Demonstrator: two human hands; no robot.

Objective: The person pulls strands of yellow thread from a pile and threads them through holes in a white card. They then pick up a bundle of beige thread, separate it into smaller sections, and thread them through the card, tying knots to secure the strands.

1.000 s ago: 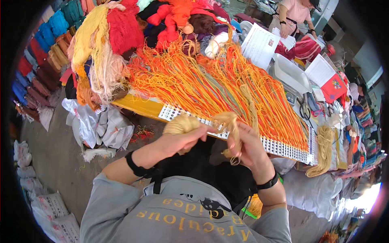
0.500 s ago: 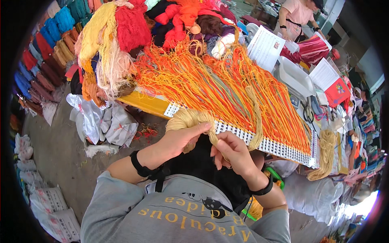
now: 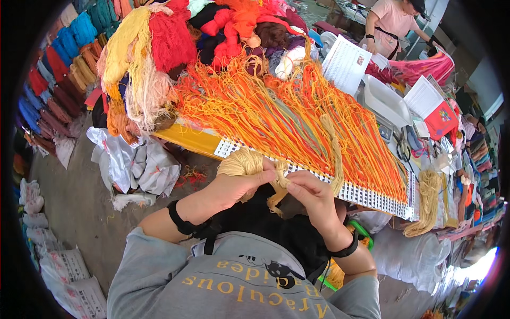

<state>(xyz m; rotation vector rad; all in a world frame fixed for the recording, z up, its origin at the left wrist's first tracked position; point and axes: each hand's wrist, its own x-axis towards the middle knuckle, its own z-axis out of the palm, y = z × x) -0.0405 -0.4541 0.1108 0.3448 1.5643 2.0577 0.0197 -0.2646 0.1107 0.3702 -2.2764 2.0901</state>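
Note:
A thick cream-yellow yarn skein (image 3: 240,161) is bunched in my left hand (image 3: 234,187), whose thumb presses across it. To its right, my right hand (image 3: 314,195) pinches the twisted end of the same skein between thumb and fingertips. A short looped tail of yarn (image 3: 275,201) hangs below, between the two hands. Both hands are close together just in front of the near edge of a white perforated strip (image 3: 313,173). Beyond it, long orange and yellow threads (image 3: 297,122) fan over the table, with one beige hank (image 3: 334,154) lying across them.
Red, yellow and pink yarn heaps (image 3: 172,42) lie at the table's far left. A white tray (image 3: 385,101), scissors (image 3: 404,149) and another beige hank (image 3: 429,199) are at right. White bags (image 3: 130,159) rest on the floor. A co-worker (image 3: 393,26) handles pink threads at the back.
My right fingers have shifted on the skein's twisted end, and a looped tail now shows below it. The bunch in my left hand has tilted. The co-worker's arm and pink threads have moved.

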